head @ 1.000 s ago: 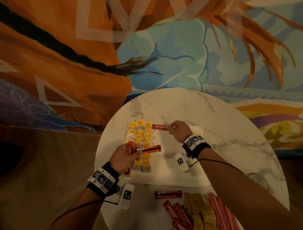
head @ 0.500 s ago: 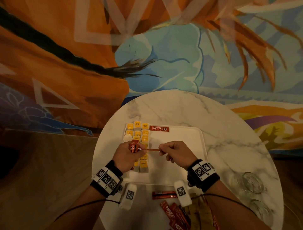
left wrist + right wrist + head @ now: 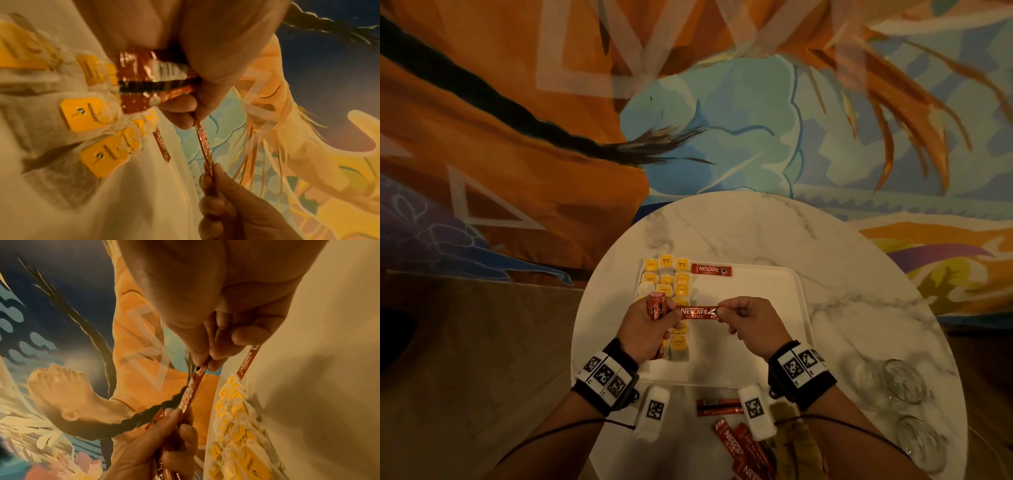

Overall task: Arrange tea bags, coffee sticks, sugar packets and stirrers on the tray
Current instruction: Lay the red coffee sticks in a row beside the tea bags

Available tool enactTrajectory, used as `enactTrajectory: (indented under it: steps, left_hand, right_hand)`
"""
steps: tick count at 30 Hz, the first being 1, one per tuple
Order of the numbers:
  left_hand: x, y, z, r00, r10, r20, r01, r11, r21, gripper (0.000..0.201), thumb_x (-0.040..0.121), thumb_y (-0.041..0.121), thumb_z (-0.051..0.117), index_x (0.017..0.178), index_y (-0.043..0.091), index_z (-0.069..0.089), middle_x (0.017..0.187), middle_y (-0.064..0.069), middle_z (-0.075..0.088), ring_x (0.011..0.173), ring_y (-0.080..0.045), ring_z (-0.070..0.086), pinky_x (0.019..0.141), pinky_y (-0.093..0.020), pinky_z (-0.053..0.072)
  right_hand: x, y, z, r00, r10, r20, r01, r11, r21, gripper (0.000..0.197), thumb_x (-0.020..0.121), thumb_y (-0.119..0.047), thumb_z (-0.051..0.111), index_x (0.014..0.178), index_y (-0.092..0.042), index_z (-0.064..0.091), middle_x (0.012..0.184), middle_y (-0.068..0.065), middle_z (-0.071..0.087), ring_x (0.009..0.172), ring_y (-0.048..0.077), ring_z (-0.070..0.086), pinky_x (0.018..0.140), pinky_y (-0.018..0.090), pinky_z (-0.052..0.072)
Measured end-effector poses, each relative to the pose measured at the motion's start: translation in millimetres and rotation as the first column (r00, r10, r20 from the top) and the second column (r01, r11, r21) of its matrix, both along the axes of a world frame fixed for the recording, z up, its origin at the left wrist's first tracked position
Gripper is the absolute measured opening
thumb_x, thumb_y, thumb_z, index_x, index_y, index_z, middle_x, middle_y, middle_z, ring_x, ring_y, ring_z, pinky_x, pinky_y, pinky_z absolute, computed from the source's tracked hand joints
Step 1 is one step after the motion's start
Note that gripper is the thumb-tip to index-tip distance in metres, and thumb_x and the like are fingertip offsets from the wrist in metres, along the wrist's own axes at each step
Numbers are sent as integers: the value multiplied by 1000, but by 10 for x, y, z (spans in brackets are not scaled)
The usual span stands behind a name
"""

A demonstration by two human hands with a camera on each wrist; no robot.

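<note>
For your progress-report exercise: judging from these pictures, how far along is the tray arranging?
Done: tea bags sit in rows at the tray's left end, and one coffee stick lies at its far edge. In hand: the right hand pinches another stick that the left hand holds with a bundle. Left: the sticks on the table; no sugar or stirrers on the tray.

Both forearms reach forward side by side, the left hand clenched, the right hand pinching with thumb and forefinger.

Coffee sticks read "NESCAFE CLASSIC"; tea-bag tags "MOMENT" (another "RELAX").
</note>
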State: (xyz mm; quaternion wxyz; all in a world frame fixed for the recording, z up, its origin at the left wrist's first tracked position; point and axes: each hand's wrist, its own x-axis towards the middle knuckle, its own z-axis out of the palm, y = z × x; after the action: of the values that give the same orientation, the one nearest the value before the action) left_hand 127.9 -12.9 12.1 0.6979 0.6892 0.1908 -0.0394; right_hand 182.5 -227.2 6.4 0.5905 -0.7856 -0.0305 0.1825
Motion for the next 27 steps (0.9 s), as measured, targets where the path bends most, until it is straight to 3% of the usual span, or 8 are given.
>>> enactTrajectory:
  steps: [5,9,14,18,21,23,27]
  left_hand:
    - [-5,8,-22,993,-20,-119,8,995,-98,13,94,12,65,99,0,65,86,-18,71,74,-21,68,56,-25,51]
    - [-41,19,1,952,-78,-295,-66,892,-447,13,98,16,60,103,5,64,83,-14,68,66,-22,65,54,-27,51]
    - [-43,51,-37,932,-112,-344,-117,806,-581,21,94,2,54,115,4,54,85,-16,67,68,-26,66,53,-28,51]
    - [-37,78,-51,930,-122,-348,-135,764,-630,39,86,-13,36,118,5,50,92,-20,66,81,-34,69,64,-34,58]
    - [-51,72,-29,935,-131,-330,-111,775,-622,48,86,-20,32,125,0,51,102,-24,67,87,-38,72,71,-40,61]
    - [-68,61,-12,938,-143,-317,-89,782,-617,48,88,-22,33,129,-3,50,106,-25,68,89,-40,72,74,-44,61]
    - [-98,44,-5,937,-172,-305,-51,794,-605,44,91,-20,36,131,-7,51,115,-25,68,98,-42,71,84,-52,57]
  right_hand:
    - [242,2,18,996,-86,38,88,996,-26,7,92,-8,69,93,-3,73,77,6,73,50,2,55,50,13,43]
    - [652,-35,-108,989,-140,39,144,980,-138,6,92,-14,69,94,-8,70,79,4,74,53,9,57,55,19,48]
    - [990,-4,-362,990,-142,18,140,940,-311,6,90,-24,72,87,-20,70,73,-1,73,59,12,60,61,25,48]
    - [1096,81,-527,991,-131,19,128,911,-393,16,84,-24,78,74,-27,66,75,1,73,75,19,71,76,31,57]
    - [1122,142,-567,986,-169,3,156,905,-395,14,85,-23,77,77,-23,66,74,2,74,72,17,72,67,26,56]
    - [1137,160,-576,988,-154,-10,134,890,-436,12,87,-26,75,80,-22,66,67,-4,71,66,9,67,56,20,45]
    - [1172,172,-585,992,-128,-15,103,860,-499,11,89,-30,72,87,-19,71,69,-6,71,61,4,61,51,17,37]
